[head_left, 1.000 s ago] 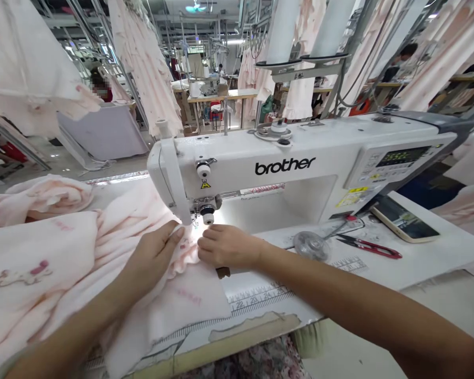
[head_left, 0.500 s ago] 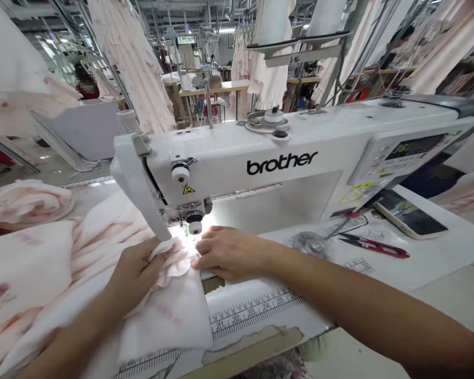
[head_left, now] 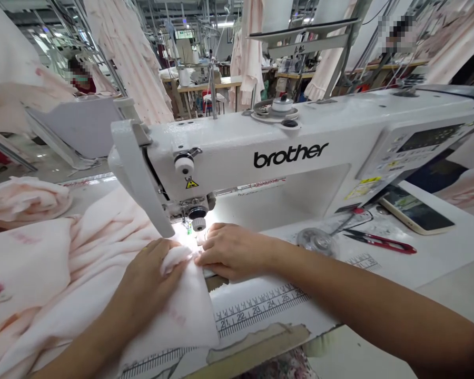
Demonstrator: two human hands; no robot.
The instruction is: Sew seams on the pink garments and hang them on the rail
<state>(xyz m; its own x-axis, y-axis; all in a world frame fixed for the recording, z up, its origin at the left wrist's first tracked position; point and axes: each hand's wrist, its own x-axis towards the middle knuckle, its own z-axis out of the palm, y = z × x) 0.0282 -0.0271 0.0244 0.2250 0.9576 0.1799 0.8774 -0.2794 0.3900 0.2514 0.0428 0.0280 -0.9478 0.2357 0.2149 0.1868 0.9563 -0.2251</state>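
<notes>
Pale pink fabric [head_left: 169,321] with faint printed motifs lies over the left of the machine bed and runs up to the needle area. My left hand [head_left: 154,268] grips a folded edge of it between thumb and fingers, just left of the needle. Close to the needle on the right, my right hand [head_left: 229,251] has its fingers bent and pinched at the fabric's edge. The white sewing machine [head_left: 237,152] stands over both hands, its lamp shining on the cloth. Glare and fingers hide the exact stitching spot.
Red-handled thread snips [head_left: 383,242] lie right of my forearm, near a clear round bobbin-like piece [head_left: 318,242] and a phone [head_left: 416,210]. A ruler strip [head_left: 260,310] runs along the table front. More pink cloth [head_left: 27,200] is bunched at left. Garments [head_left: 130,58] hang behind.
My left hand has shifted right and flattened over the fabric edge, where a ruffled piece showed before. My right hand stays by the needle. The view has shifted slightly.
</notes>
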